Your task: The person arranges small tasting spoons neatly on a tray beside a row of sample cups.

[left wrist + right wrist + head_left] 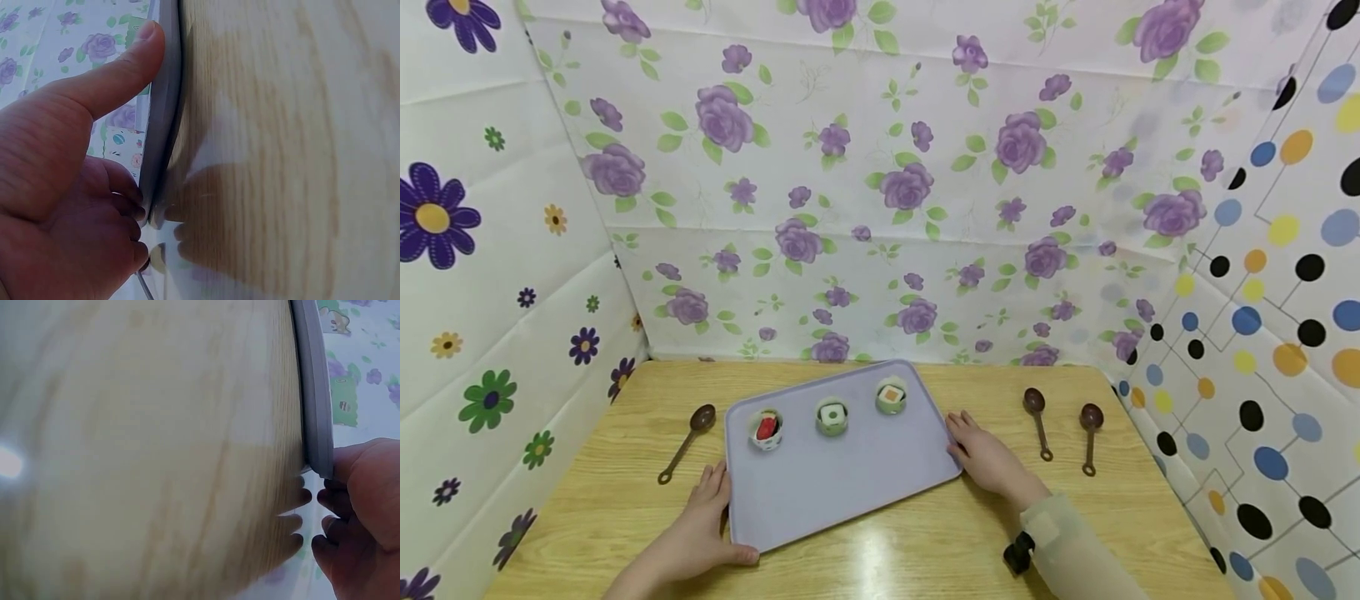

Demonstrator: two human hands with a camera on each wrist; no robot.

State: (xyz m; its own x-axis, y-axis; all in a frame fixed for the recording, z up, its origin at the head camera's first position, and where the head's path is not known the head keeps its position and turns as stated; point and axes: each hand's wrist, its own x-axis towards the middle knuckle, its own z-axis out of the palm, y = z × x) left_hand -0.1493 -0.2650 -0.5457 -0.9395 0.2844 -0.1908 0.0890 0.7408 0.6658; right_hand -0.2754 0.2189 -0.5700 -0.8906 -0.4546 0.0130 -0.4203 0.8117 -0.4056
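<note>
A pale purple rectangular tray [842,487] lies turned at an angle on the wooden table. My left hand [698,527] touches its left side, the thumb by the near left corner and the fingers along the edge. My right hand [988,458] rests against the right side near the corner; in the right wrist view its thumb touches the tray rim [315,394]. Three small cups stand along the tray's far part: a left cup [768,444] with a red piece, a middle cup [832,430] with a white, green-dotted piece, and a right cup [891,408] with a white, orange-centred piece.
One brown spoon [688,442] lies left of the tray. Two more, a spoon [1039,425] and another spoon [1089,437], lie on the right. Patterned cloth [880,183] walls the table [880,562] at the back and both sides.
</note>
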